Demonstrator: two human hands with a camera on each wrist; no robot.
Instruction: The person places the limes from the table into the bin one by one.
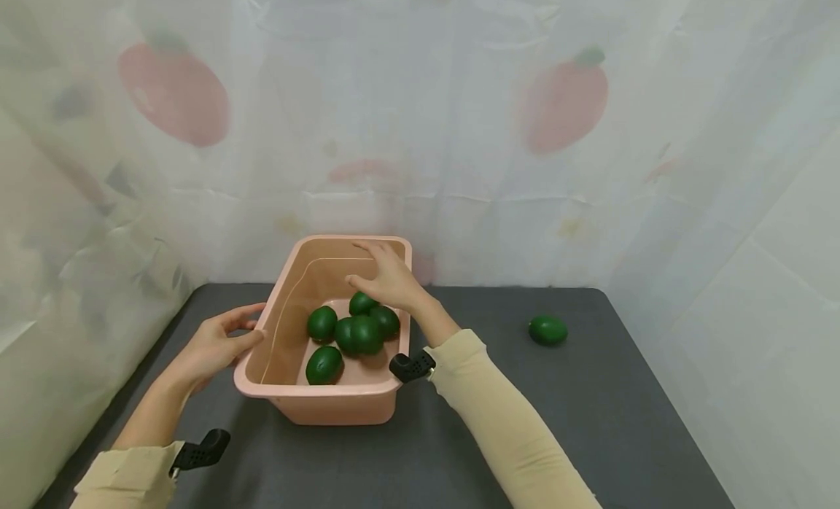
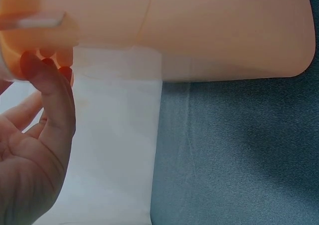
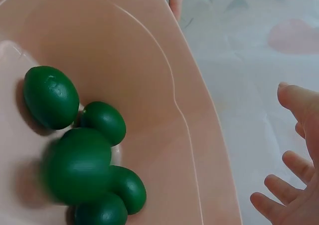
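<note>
Right grip: my right hand (image 1: 387, 276) hovers over the tub's far right corner, fingers spread and relaxed, holding nothing; the right wrist view shows the fingertips (image 3: 286, 205) apart, out past the rim.
Left grip: my left hand (image 1: 216, 341) is open too, thumb and fingers lying against the tub's left wall near the rim, not curled round it; in the left wrist view the fingers (image 2: 50, 93) touch the wall's outside.
Tub: pink plastic tub (image 1: 289, 305), upright on the counter between my two hands, long side running away from me.
In the tub: five green fruits (image 1: 357, 332), bunched towards the far right of the floor, just below my right hand; one lies apart at the near end (image 1: 324, 364). The right wrist view has one of them blurred (image 3: 77, 165).
Loose fruit: one more green fruit (image 1: 547, 329) sits on the counter, well apart to the right of the tub.
Counter: dark grey cloth top (image 1: 590, 421).
Backdrop: white sheet with faint red fruit prints (image 1: 564, 104) behind and at both sides.
</note>
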